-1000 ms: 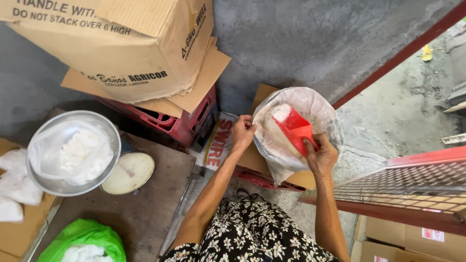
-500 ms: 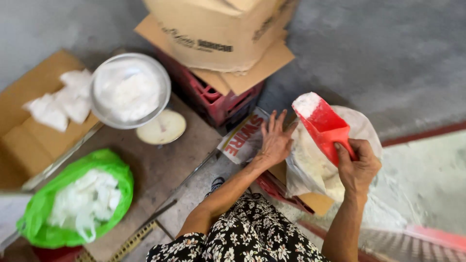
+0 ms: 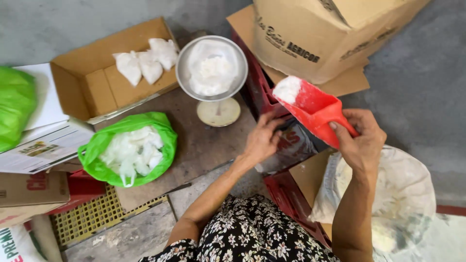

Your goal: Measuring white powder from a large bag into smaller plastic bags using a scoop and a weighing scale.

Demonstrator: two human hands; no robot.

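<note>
A red scoop [image 3: 314, 109], loaded with white powder [image 3: 288, 89] at its front end, is gripped by its handle in the right hand [image 3: 360, 140]. The left hand [image 3: 262, 140] is not grasping anything; its fingers are loosely spread, resting just below the scoop on a printed bag [image 3: 291, 145].

Judgement on handling: the scoop is best kept level with the open mouth slightly raised, so that no powder is shed. A slow tilt with light taps would give a finer pour than one tip. The free hand could steady the receiving vessel.

Positions: the scale pan [image 3: 212, 68], lined with a clear bag of powder, lies ahead and left of the left hand, near the scoop's mouth but apart from it. The white sack [image 3: 398, 189] lies just below the right hand. A green bag [image 3: 128, 148] of small packets lies well left of both hands.
</note>
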